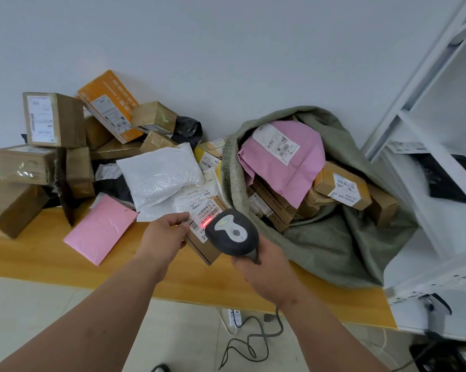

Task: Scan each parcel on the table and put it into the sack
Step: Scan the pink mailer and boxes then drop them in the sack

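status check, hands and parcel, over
Left hand grips small brown cardboard parcel; right hand holds grey barcode scanner, red beam on label. Green fabric sack open, path clear.

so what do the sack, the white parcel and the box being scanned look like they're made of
The sack looks like coarse woven fabric, grey-green and matte, with a frayed rim. The white parcel looks like a plastic bubble mailer: glossy, with a dimpled surface. The box, gripped by the left hand under the scanner in the right hand, looks like plain brown cardboard, matte, with a paper label.
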Demonstrator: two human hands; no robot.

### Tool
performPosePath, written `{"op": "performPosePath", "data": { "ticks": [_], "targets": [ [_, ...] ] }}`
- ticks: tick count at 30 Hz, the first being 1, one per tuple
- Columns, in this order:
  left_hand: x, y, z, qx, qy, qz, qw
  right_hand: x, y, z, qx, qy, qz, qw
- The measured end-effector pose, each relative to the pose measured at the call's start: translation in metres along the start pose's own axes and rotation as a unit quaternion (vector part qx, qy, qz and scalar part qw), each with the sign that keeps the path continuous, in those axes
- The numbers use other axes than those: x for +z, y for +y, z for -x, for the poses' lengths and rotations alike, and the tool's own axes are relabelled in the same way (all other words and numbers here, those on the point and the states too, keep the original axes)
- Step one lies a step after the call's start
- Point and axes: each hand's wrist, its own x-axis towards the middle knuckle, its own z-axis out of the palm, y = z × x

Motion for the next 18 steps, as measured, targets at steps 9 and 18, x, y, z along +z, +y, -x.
{"op": "performPosePath", "data": {
  "ticks": [9,18],
  "targets": [
    [0.018,0.033,-0.009,0.061,-0.037,-0.030,0.997,-0.015,0.001,0.000,0.075,0.154,-0.097,0.980],
    [0.065,0.061,-0.008,0.149,-0.132,-0.114,0.973,-0.049,0.028,0.005,0.163,0.352,-0.138,0.911]
  ]
}}
